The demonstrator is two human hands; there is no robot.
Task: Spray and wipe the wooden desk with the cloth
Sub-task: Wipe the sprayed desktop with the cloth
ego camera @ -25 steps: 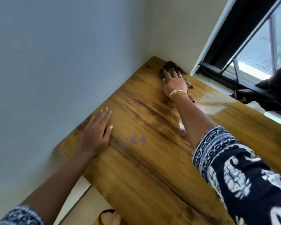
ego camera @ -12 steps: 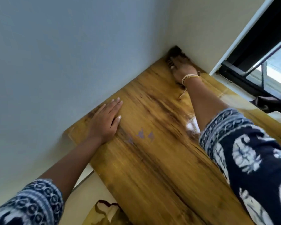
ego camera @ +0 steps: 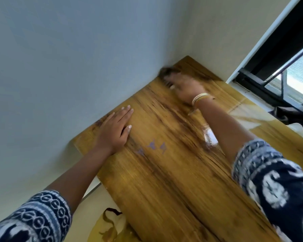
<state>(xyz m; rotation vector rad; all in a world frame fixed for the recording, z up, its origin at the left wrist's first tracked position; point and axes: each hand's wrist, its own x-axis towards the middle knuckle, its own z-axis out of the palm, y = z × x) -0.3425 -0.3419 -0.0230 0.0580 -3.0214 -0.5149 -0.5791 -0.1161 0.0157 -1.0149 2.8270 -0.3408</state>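
Wooden desk [ego camera: 173, 180] was set into a room corner, its left long edge tight against the pale blue wall [ego camera: 68, 67] and its far end against the cream wall beside the window frame [ego camera: 269, 70]. Right hand [ego camera: 185, 86] reached to the far left corner, pressing a dark cloth [ego camera: 166, 72] against the desk where it met the blue wall; the hand was blurred and I could not tell how its fingers were set on the cloth. Bangles [ego camera: 198, 98] sat at that wrist. Left hand [ego camera: 115, 130] lay flat, fingers straight and together, palm down near the wall-side edge, holding nothing. Between the two forearms a wide stretch of bare wood lay open, with small purple marks [ego camera: 154, 147] and a glossy wet patch [ego camera: 209, 137]. Near-left desk edge overhung the floor.
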